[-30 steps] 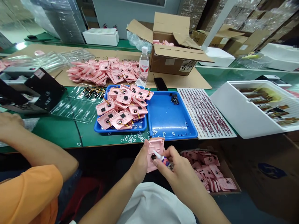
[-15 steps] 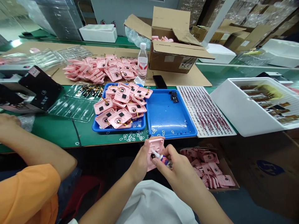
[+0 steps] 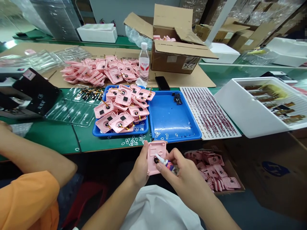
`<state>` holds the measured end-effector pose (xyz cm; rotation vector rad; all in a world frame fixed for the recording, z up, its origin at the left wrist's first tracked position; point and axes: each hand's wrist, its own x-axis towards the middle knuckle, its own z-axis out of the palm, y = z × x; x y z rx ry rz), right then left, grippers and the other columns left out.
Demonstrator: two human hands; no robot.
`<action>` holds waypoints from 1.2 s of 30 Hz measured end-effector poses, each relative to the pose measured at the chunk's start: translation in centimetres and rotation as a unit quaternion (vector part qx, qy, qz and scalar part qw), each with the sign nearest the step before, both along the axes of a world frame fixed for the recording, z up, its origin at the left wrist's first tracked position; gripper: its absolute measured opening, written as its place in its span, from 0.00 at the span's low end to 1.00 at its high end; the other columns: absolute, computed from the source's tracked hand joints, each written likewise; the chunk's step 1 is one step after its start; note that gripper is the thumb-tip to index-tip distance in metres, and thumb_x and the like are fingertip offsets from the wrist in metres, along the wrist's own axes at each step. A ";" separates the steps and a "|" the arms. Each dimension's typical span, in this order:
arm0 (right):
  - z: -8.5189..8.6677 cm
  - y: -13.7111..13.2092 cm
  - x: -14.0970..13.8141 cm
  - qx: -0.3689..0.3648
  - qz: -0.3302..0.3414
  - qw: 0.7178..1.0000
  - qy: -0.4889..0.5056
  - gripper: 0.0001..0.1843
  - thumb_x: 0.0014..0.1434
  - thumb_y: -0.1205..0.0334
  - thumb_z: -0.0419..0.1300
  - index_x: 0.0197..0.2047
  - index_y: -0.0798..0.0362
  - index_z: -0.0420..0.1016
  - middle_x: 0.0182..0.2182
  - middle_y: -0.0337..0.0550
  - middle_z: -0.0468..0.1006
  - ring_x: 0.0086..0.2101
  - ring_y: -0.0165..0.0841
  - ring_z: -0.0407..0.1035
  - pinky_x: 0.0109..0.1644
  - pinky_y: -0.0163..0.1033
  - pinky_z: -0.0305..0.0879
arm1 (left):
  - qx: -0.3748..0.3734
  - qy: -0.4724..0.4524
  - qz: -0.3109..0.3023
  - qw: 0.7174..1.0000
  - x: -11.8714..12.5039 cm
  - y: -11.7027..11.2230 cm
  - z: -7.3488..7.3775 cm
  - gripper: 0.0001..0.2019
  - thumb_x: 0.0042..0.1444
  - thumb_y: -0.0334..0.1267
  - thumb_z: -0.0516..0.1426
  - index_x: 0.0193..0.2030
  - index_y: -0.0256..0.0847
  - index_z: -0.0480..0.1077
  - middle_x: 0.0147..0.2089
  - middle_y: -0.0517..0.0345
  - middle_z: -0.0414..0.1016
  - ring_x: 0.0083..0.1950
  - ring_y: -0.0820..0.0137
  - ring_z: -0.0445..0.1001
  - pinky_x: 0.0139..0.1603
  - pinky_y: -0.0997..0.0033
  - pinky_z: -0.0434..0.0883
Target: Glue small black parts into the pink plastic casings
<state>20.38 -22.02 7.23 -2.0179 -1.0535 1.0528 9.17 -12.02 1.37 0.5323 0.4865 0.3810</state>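
Observation:
My left hand is closed on the edge of a pink plastic shell, its hollow inside turned up toward me. A small black part sits in the shell's middle. My right hand pinches a glue tube with a purple and red label. The tube's white tapered nozzle points at the shell, its tip just above the black part; whether it touches I cannot tell. Both hands are in front of the table edge, above my lap.
A blue tray heaped with pink shells stands beside another blue tray with black pieces. White rings lie along the edge. Right are a board of red wires and a foam box. A co-worker's arm is at left.
The pink shell has shifted slightly left and is turned flatter toward me, showing more of its inside. The tube stays near the same spot. The whole view has shifted a little.

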 end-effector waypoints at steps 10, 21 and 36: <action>1.5 0.8 1.5 0.082 0.003 0.996 0.040 0.16 0.66 0.49 0.64 0.33 0.50 0.70 0.26 0.33 0.70 0.28 0.29 0.60 0.30 0.34 0.54 | -0.092 0.052 0.091 0.990 0.9 0.9 -0.4 0.29 0.73 0.50 0.43 0.52 0.29 0.78 0.37 0.43 0.83 0.34 0.60 0.80 0.37 0.64 0.77; -3.8 16.0 20.6 0.011 -0.134 0.932 -0.336 0.09 0.68 0.58 0.65 0.46 0.54 0.75 0.41 0.43 0.80 0.40 0.37 0.76 0.46 0.44 0.72 | -0.072 0.086 0.161 0.980 0.3 2.3 0.0 0.21 0.72 0.45 0.51 0.58 0.33 0.76 0.47 0.39 0.84 0.38 0.57 0.82 0.34 0.60 0.82; -5.4 16.6 21.2 -0.124 0.001 0.892 -0.435 0.15 0.70 0.55 0.65 0.54 0.55 0.76 0.49 0.46 0.80 0.46 0.39 0.77 0.53 0.51 0.76 | -0.044 0.077 0.152 0.984 -0.3 2.8 -0.1 0.23 0.71 0.51 0.54 0.56 0.33 0.78 0.48 0.40 0.84 0.39 0.59 0.81 0.36 0.62 0.82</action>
